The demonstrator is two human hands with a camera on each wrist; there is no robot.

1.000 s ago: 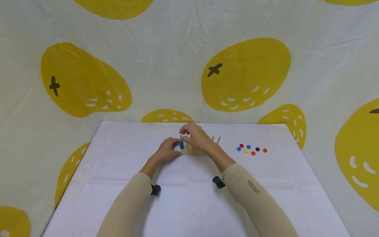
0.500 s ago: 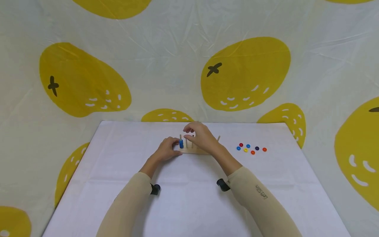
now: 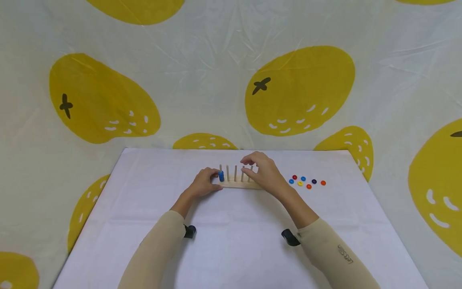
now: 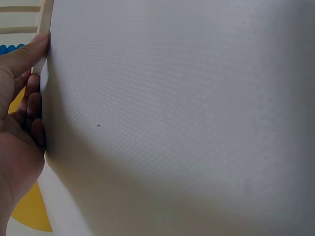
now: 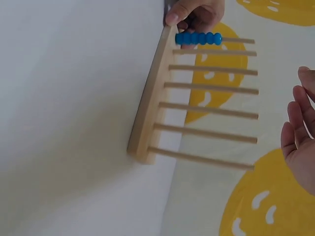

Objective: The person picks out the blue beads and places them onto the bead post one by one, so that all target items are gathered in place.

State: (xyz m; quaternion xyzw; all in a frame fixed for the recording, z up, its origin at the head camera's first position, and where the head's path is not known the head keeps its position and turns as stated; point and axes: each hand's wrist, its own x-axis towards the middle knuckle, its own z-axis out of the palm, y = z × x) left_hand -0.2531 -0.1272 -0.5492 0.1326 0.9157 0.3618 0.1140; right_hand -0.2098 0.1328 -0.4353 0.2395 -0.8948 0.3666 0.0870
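A wooden peg stand [image 3: 239,184] stands near the back of the table, with several upright pegs in a row. Blue beads [image 5: 198,38] are stacked on the leftmost peg; the other pegs are bare. My left hand [image 3: 203,182] grips the stand's left end, thumb on the front of the base and fingers around behind; the left wrist view catches its thumb and curled fingers at the base. My right hand [image 3: 265,172] hovers at the right part of the row, hiding the last pegs in the head view. Its relaxed fingers [image 5: 298,115] are apart from the pegs and hold nothing.
Several loose beads lie on the table right of the stand, among them a yellow bead [image 3: 300,184], a dark purple bead [image 3: 314,181] and a red bead [image 3: 294,177]. The white-covered table [image 3: 231,241] ends just behind the stand, before a fruit-patterned curtain [image 3: 202,80].
My right hand has moved right along the row, away from the blue-beaded peg, uncovering the pegs on the left and middle. The left hand and the stand have stayed in place.
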